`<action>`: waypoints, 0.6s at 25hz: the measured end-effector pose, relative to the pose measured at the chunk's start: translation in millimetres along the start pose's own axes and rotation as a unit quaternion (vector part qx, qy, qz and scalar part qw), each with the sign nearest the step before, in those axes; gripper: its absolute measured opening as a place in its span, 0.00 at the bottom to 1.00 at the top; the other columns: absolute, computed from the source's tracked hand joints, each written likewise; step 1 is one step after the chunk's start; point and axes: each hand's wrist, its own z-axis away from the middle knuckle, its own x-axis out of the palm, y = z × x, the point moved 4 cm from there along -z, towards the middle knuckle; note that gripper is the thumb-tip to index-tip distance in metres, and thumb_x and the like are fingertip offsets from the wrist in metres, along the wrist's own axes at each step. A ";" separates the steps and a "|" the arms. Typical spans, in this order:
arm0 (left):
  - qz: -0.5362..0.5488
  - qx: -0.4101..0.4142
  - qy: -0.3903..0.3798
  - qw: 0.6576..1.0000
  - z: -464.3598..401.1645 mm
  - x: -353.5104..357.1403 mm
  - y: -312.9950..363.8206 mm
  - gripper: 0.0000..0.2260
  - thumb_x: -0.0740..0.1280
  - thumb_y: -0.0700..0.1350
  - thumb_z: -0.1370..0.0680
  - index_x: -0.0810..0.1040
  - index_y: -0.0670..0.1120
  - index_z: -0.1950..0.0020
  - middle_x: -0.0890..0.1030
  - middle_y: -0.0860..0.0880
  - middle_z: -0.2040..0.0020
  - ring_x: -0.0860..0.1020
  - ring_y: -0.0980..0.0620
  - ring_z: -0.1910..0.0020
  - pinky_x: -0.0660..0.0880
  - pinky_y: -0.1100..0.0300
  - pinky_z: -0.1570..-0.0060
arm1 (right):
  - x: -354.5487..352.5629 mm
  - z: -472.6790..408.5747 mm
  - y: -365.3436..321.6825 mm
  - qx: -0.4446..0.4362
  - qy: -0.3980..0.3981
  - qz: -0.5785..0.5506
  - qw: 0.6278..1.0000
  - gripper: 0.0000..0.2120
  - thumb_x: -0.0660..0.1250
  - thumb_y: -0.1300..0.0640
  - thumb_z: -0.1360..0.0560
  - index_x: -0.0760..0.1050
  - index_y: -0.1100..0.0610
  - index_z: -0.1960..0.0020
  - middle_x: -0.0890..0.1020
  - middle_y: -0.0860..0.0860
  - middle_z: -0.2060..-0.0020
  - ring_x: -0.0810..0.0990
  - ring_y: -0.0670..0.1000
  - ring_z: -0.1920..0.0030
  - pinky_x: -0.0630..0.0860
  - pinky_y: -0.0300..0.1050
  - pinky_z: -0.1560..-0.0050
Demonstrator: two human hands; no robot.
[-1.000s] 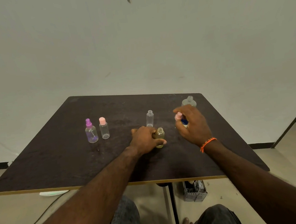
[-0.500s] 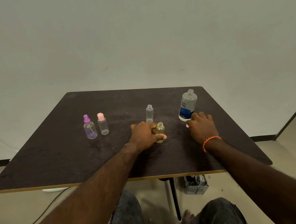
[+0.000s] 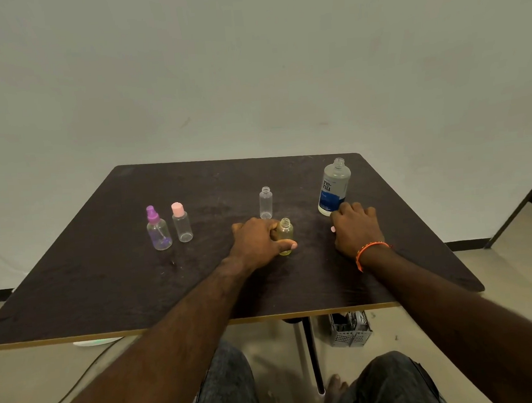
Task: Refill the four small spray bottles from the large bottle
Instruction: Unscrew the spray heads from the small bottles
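Note:
My left hand (image 3: 256, 243) grips a small yellowish bottle (image 3: 285, 231) that stands uncapped at the table's middle. Just behind it stands a clear small bottle (image 3: 265, 203), also uncapped. My right hand (image 3: 356, 232) rests knuckles-up on the table with its fingers curled over a small pink cap (image 3: 333, 229), of which only a bit shows by the thumb. The large bottle (image 3: 334, 187), open-necked with a blue label, stands right behind that hand. Further left stand a purple spray bottle (image 3: 158, 229) and a bottle with a pink cap (image 3: 182, 223).
The dark table (image 3: 107, 291) has a pale front edge and a white wall behind it. A grey plastic basket (image 3: 350, 329) sits on the floor under the table by its leg. My knees are below the near edge.
My right hand came down from in front of the large bottle to the table with the pink cap. The left hand stayed on the yellowish bottle.

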 end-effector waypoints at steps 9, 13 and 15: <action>0.004 -0.012 0.027 1.000 6.3 -20.5 -11.9 0.23 0.76 0.65 0.30 0.70 0.55 0.47 0.80 0.58 0.55 0.78 0.56 0.52 0.63 0.52 0.44 | -35.9 6.7 -73.3 -0.066 0.066 -0.249 0.964 0.15 0.66 0.55 0.24 0.76 0.51 0.37 0.80 0.50 0.43 0.78 0.52 0.45 0.78 0.51 0.45; -0.086 -0.030 0.027 0.995 -8.2 -46.0 -30.2 0.17 0.75 0.63 0.27 0.77 0.55 0.47 0.81 0.56 0.52 0.75 0.51 0.44 0.67 0.48 0.41 | -32.1 -15.8 -110.7 -0.012 -0.014 -0.384 0.923 0.15 0.61 0.56 0.22 0.79 0.52 0.37 0.84 0.52 0.45 0.82 0.52 0.46 0.79 0.51 0.43; -0.121 -0.050 0.023 0.991 -20.7 -53.4 -37.9 0.17 0.74 0.62 0.25 0.80 0.53 0.42 0.83 0.52 0.47 0.75 0.48 0.40 0.68 0.46 0.38 | -29.2 -27.2 -124.8 0.004 -0.018 -0.423 0.906 0.15 0.60 0.58 0.23 0.80 0.53 0.40 0.84 0.54 0.44 0.82 0.55 0.44 0.77 0.50 0.42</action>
